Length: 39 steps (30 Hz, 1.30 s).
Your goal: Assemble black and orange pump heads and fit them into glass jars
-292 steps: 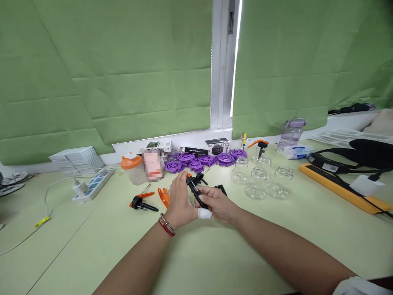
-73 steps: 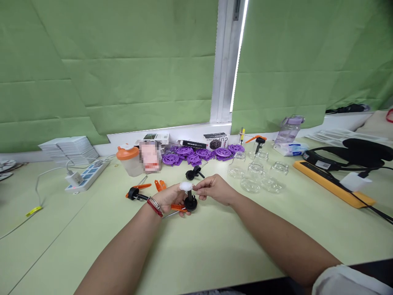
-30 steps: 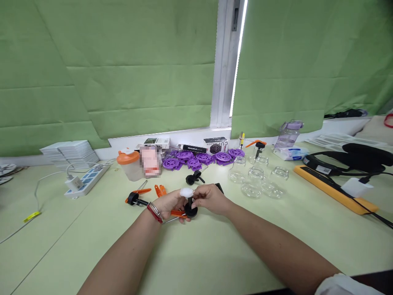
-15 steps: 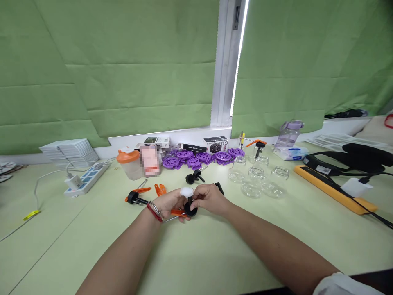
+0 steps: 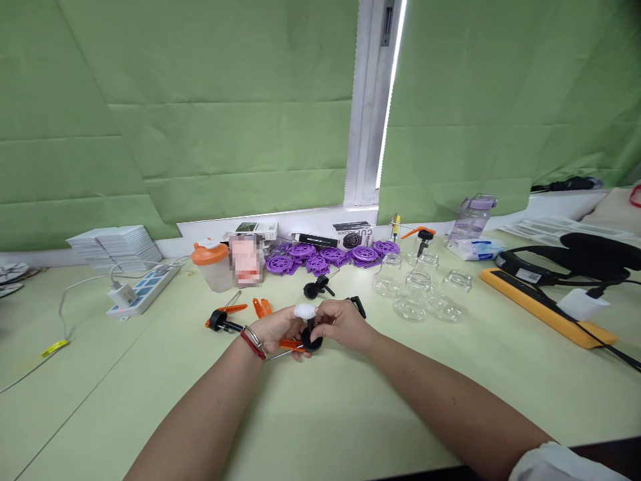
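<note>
My left hand [image 5: 276, 329], with a red bracelet at the wrist and a white bandage on one fingertip, grips a black pump-sprayer head [image 5: 311, 341] with an orange lever and a thin metal tube. My right hand [image 5: 343, 323] pinches the top of the same black piece from the right. Both hands meet low over the pale green table [image 5: 320, 414], near its middle. Another orange-and-black sprayer head [image 5: 224, 321] lies just left of my left hand, and a black one [image 5: 316, 287] lies behind the hands.
Several small clear glass jars [image 5: 418, 292] stand to the right of my hands. Purple round lids [image 5: 330, 256], small boxes and an orange-lidded cup [image 5: 212, 264] line the back. A power strip [image 5: 141, 288] lies at left, an orange flat tool [image 5: 548, 308] and black straps at right.
Over the last second the hands stayed joined on the sprayer head and barely shifted. Earlier the right hand was a little higher, off the black piece, and came down onto it.
</note>
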Motion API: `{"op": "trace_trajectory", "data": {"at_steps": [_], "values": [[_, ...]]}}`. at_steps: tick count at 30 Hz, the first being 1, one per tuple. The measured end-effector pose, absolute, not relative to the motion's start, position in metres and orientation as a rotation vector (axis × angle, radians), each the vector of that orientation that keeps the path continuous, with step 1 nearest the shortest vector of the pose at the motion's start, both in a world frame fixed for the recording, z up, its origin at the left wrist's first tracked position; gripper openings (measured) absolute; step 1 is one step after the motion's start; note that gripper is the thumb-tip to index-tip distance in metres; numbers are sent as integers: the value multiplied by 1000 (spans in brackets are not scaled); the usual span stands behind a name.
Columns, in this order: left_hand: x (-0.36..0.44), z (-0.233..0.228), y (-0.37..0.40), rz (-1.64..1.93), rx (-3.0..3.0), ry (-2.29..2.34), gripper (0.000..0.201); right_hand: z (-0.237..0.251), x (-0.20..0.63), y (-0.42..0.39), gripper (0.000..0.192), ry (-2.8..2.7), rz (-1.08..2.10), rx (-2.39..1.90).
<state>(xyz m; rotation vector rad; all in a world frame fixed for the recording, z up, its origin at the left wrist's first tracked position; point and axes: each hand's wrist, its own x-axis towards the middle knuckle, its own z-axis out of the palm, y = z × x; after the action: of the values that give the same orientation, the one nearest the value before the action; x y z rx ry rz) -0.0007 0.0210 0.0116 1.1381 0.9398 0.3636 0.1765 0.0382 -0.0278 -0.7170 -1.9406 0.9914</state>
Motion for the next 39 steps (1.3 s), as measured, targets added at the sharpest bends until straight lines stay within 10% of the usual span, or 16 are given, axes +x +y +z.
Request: {"op": "trace_trajectory", "data": {"at_steps": [39], "values": [[-5, 7, 25, 371, 1122, 874, 62, -24, 180, 34, 19, -1894, 1215, -767]]}}
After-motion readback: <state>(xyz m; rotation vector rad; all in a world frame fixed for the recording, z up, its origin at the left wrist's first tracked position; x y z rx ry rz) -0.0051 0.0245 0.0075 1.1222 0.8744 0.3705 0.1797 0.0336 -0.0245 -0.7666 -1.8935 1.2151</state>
